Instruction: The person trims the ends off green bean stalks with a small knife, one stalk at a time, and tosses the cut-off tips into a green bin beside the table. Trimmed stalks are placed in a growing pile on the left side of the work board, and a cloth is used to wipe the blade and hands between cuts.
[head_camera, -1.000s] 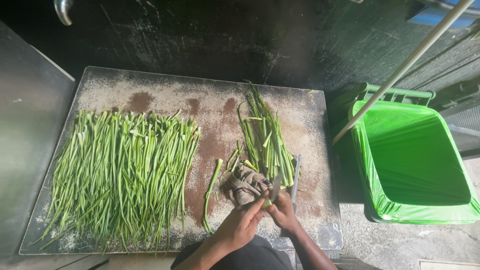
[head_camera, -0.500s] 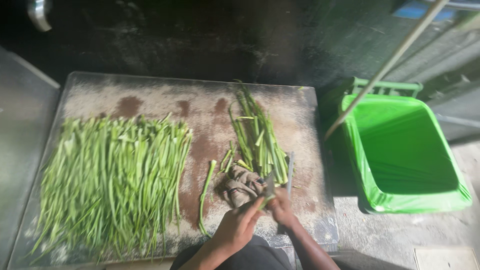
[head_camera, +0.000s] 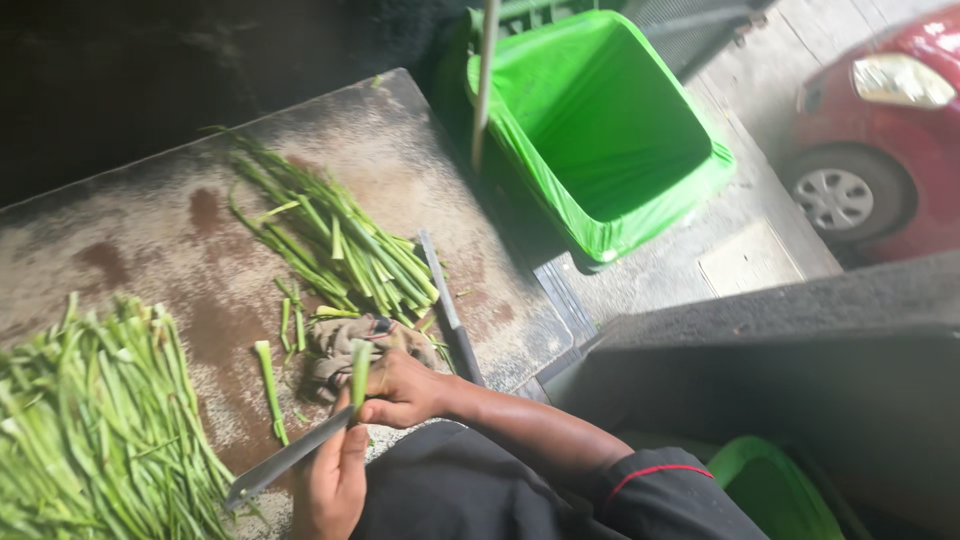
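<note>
Single head view, looking steeply down and tilted, close over the person's left hand (head_camera: 330, 485) and right hand (head_camera: 405, 390) at bottom centre. Board (head_camera: 150, 250) runs up-left of the fingers, green bin (head_camera: 640, 200) up-right beyond them, red car (head_camera: 900, 130) farthest right. No second view to overlap.

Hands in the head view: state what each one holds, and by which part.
The left hand grips a knife by its handle end, blade pointing left. The right hand pinches a short green stalk at its lower end, upright against the blade.
</note>
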